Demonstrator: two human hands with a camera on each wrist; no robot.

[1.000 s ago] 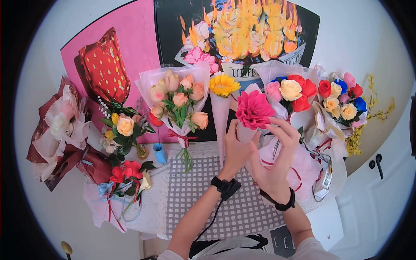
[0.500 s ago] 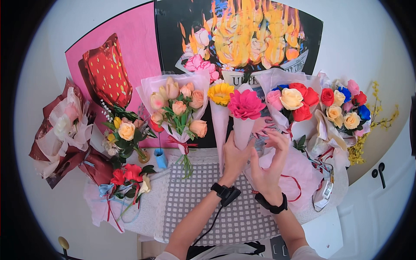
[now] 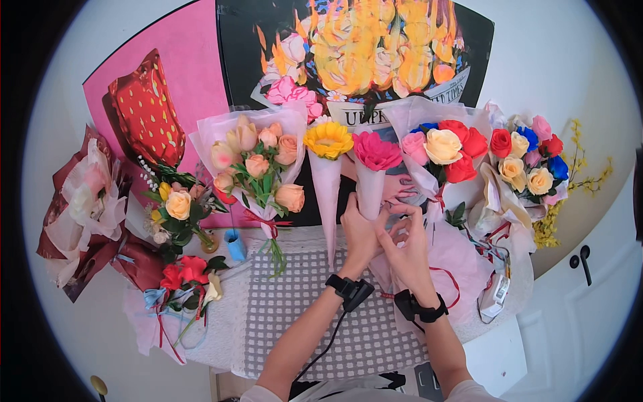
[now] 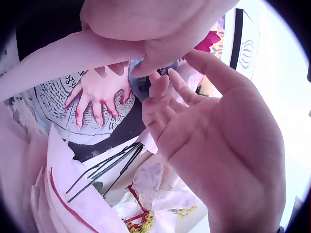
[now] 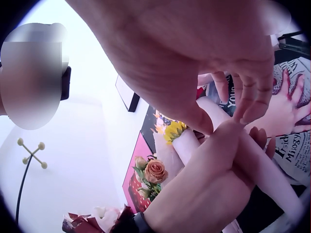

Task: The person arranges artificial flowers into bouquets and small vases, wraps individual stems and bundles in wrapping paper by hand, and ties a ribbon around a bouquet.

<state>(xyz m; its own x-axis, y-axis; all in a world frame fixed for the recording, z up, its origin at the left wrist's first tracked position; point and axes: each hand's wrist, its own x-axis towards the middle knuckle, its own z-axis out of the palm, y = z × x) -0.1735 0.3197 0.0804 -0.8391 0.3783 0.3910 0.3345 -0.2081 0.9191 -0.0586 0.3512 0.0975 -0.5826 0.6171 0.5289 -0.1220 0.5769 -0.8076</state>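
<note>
A magenta flower (image 3: pixel 377 151) stands upright in a pale pink paper cone (image 3: pixel 370 193). My left hand (image 3: pixel 362 234) grips the cone's lower part, and in the right wrist view the left hand (image 5: pixel 206 179) has its fingers wrapped behind the cone (image 5: pixel 267 179). Close on its right, my right hand (image 3: pixel 408 258) has loosely bent fingers; its palm faces the left wrist camera, where the right hand (image 4: pixel 218 145) shows nothing in its grasp. Its fingertips are by the left hand, contact unclear. A yellow sunflower (image 3: pixel 328 139) in a similar cone is just left.
A peach rose bouquet (image 3: pixel 258 164) is at the left, with a small blue holder (image 3: pixel 235 246) below. Mixed bouquets (image 3: pixel 445 147) are at the right, above pink wrapping paper (image 3: pixel 455 251) with red ribbon. A checked cloth (image 3: pixel 321 321) covers the front of the table.
The magenta flower has tilted up, then shifted slightly left in view with the left hand still around its cone. The right hand's raised fingers have bent and come down beside the left hand.
</note>
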